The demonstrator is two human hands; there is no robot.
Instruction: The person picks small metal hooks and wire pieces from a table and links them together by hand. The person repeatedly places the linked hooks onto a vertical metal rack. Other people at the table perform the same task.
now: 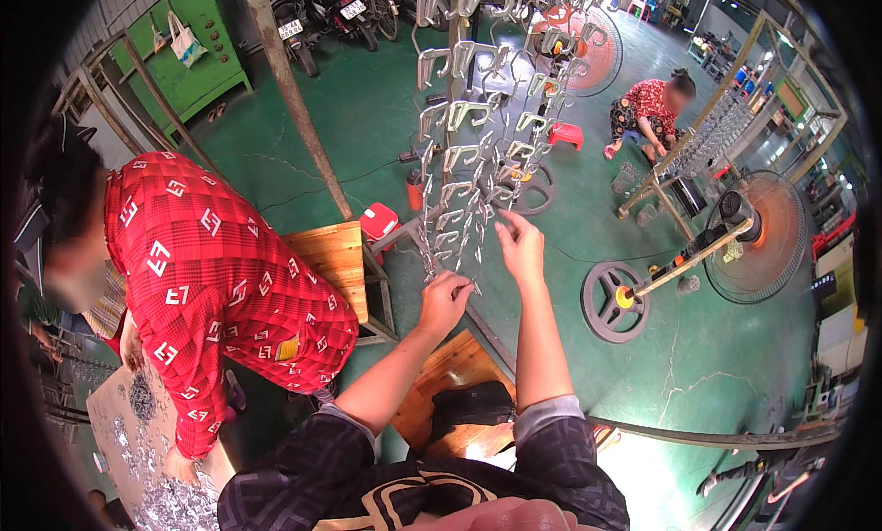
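- Your left hand is closed in a narrow pinch on small silver metal clips at the foot of the tall hanging rack of grey metal hooks.
- Your right hand is raised just beside it, fingers loosely spread, fingertips touching the lower hooks.
- A person in a red patterned shirt bends over a heap of metal parts, lower left.

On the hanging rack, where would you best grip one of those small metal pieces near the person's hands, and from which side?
Probably at its free lower end, coming from below and the person's side. The metal pieces hang from the rack hooks with tips downward, and the left hand and right hand already meet the lowest ones that way.
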